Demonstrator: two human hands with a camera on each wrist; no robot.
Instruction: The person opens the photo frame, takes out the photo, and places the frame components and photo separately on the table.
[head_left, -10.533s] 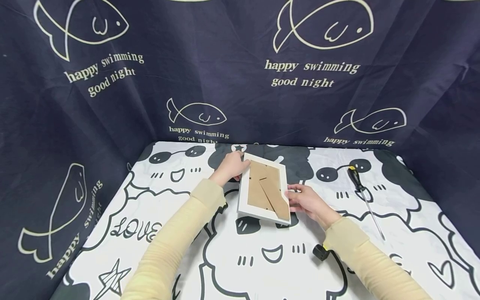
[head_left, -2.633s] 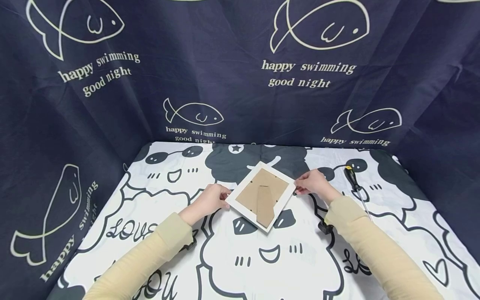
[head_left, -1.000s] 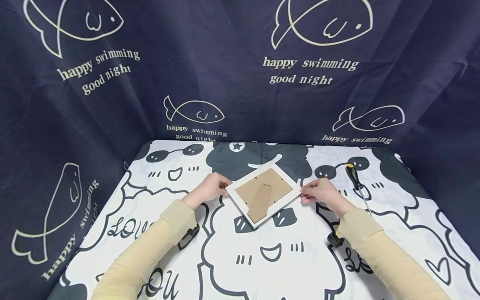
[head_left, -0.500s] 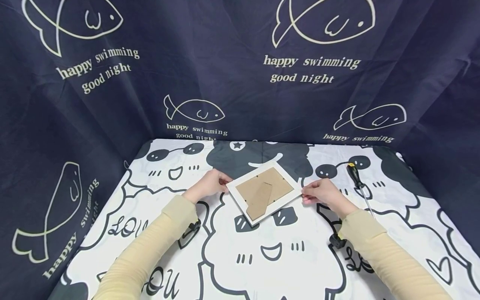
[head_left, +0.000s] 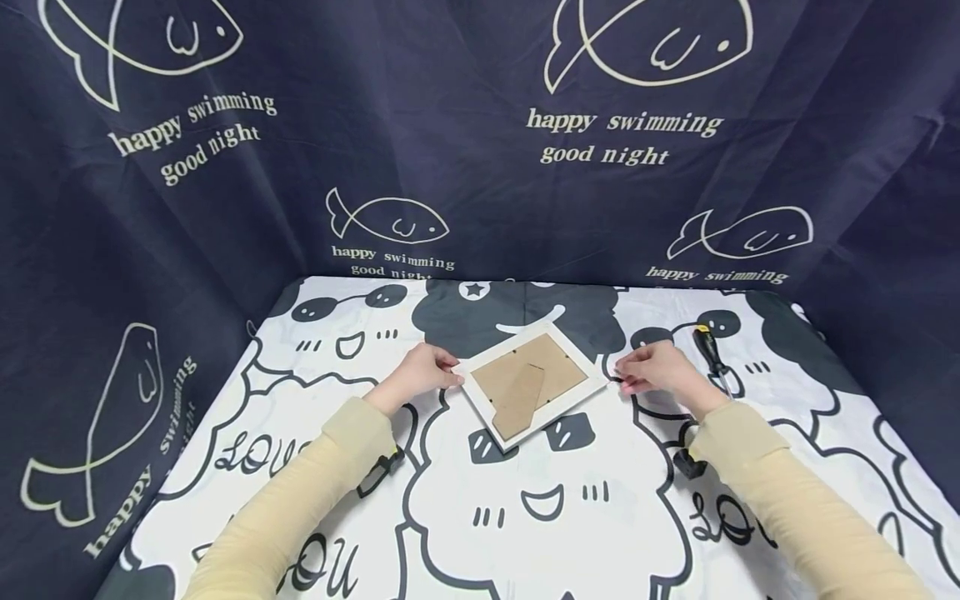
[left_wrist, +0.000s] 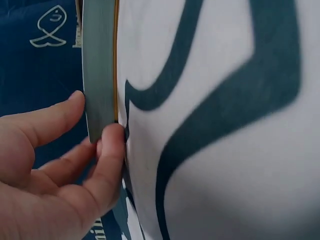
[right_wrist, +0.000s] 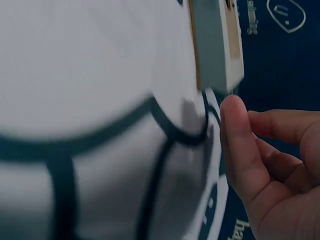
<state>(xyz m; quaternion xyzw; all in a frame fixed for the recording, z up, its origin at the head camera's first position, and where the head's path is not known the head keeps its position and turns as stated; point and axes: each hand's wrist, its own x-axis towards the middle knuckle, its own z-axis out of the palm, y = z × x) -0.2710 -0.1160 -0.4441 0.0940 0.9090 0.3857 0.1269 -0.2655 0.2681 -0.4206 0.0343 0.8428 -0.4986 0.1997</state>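
A white picture frame (head_left: 558,385) lies face down at the middle of the cloth, turned cornerwise, its brown backing and flat easel stand showing. My left hand (head_left: 420,372) pinches its left corner; in the left wrist view the fingertips sit on both sides of the grey frame edge (left_wrist: 100,70). Just off the right corner is my right hand (head_left: 660,372), fingers loosely bent and holding nothing. The right wrist view shows a small gap between its fingertips (right_wrist: 234,107) and the frame corner (right_wrist: 212,50). The picture side is hidden underneath.
A screwdriver (head_left: 708,350) with a black and yellow handle lies right of the frame, its shaft partly behind my right hand and sleeve. A white cloth (head_left: 540,550) with black cartoon drawings covers the table. Dark blue fish-print curtains (head_left: 480,125) stand behind and at both sides.
Earlier the frame was tilted up between both hands, then turned cornerwise and laid down. In the last half second my right hand has let go of the right corner and moved slightly right.
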